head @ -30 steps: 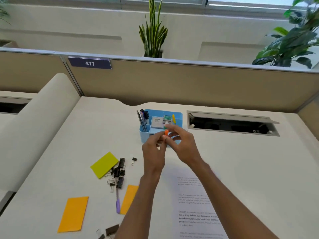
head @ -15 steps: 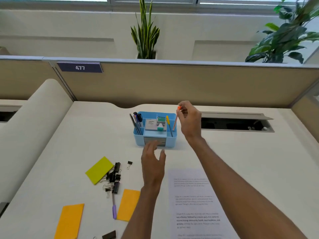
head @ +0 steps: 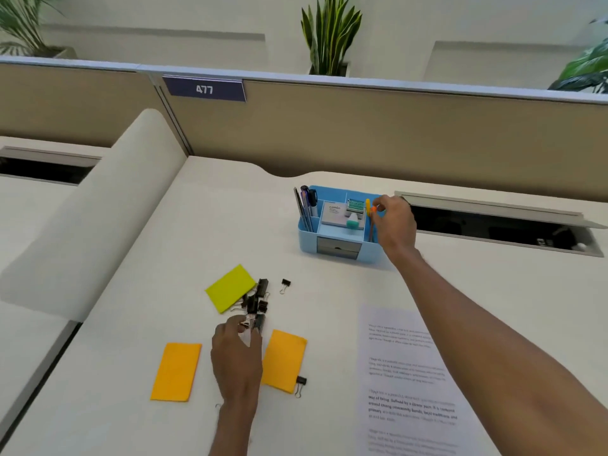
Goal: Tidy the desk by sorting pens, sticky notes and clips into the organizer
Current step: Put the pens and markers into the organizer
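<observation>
The blue organizer [head: 307, 240] stands at the back of the desk with dark pens in its left slot and a notes box in the middle. My right hand [head: 396, 225] pinches the orange-topped pen [head: 373, 209], which stands in the right slot beside a yellow one. My left hand [head: 237, 360] lies over the near end of the black binder clip pile [head: 258, 299], fingertips touching a clip; the grip is hidden. A yellow-green sticky pad [head: 230, 287] and two orange pads [head: 176, 371] [head: 286, 357] lie around it.
A printed sheet [head: 404, 373] lies under my right forearm. Single clips sit by the pile [head: 285, 285] and at the right orange pad's corner [head: 300, 383]. An open cable slot [head: 493, 225] is right of the organizer. A rounded divider [head: 98, 218] borders the left.
My right hand has lowered the orange-topped pen into the organizer's right slot. My left hand has dropped back from the organizer to the clip pile, covering the purple pen.
</observation>
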